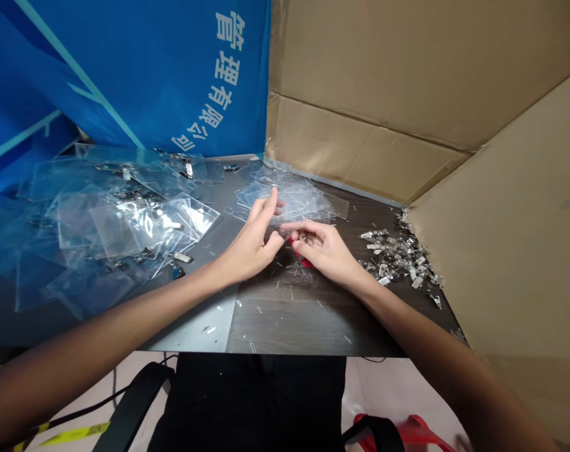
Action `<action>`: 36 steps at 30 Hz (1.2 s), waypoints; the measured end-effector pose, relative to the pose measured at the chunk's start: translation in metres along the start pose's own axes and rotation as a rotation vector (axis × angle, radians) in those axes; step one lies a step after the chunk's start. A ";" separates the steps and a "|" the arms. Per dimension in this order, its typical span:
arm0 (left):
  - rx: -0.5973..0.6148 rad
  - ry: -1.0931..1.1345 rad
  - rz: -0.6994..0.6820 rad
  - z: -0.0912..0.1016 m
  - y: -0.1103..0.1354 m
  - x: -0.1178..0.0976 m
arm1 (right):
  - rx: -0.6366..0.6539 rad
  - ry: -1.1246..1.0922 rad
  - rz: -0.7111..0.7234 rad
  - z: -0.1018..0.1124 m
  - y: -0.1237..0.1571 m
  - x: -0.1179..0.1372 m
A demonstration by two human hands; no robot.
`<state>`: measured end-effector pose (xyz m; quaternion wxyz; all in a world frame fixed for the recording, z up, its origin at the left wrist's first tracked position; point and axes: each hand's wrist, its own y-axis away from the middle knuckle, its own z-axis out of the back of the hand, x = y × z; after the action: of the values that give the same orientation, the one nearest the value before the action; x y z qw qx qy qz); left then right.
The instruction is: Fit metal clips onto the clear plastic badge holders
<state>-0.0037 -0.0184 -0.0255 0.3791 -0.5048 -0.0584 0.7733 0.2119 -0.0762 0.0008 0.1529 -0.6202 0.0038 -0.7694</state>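
My left hand (254,242) is over the middle of the table, its fingers and thumb stretched apart, beside a pile of clear plastic badge sleeves (292,198). Close to its thumb, my right hand (325,251) has its fingers curled together around a small metal clip (304,236), mostly hidden by them. A narrow clear strip shows between the two hands. Beneath the right hand lies a red object (305,260), partly covered, so its kind is unclear. To the right is a heap of metal clips (402,257) with clear straps.
On the left, clear sleeves with clips attached (125,226) are spread in a large heap. Small clear scraps (252,345) dot the dark table (289,326). Cardboard panels (360,75) and a blue printed banner (139,69) wall in the back and right.
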 end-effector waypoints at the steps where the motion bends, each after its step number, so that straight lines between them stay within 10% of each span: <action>1: -0.005 0.002 0.011 0.000 0.000 0.000 | 0.002 -0.023 -0.013 0.001 -0.001 -0.002; 36: -0.160 0.205 0.228 -0.006 -0.004 -0.014 | 0.070 -0.308 -0.158 -0.011 0.002 -0.017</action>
<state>0.0061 -0.0266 -0.0161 0.2517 -0.6130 -0.0230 0.7486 0.2053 -0.0755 -0.0181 0.1120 -0.7234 -0.0951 -0.6746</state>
